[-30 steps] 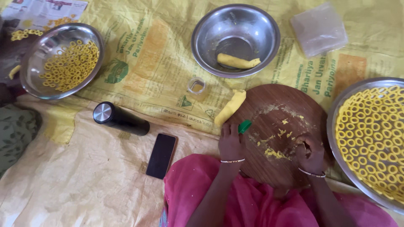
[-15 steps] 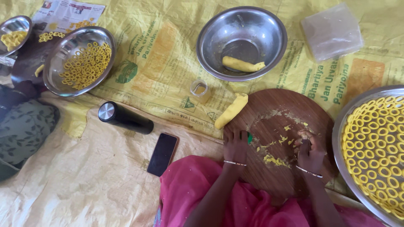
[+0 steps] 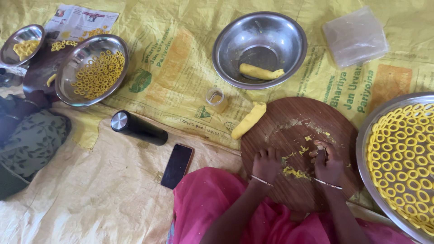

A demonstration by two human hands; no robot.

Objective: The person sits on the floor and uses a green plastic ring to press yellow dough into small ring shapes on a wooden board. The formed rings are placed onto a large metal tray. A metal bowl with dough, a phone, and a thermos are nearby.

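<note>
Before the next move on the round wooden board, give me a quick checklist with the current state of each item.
1. Both hands on the round brown wooden board: ok; left hand and right hand rest on it.
2. Dough under the hands: ok; yellow dough crumbs lie between them.
3. Spare dough near: ok; yellow dough log lies on the board's edge.
4. Room in the large steel tray of yellow rings: cannot tell; partly out of frame.
5. Black phone off the board: ok.
6. Right hand's grip: cannot tell.

Yellow dough scraps [image 3: 296, 171] lie scattered, with a roll [image 3: 248, 120] overhanging the round wooden board [image 3: 294, 135].
</note>
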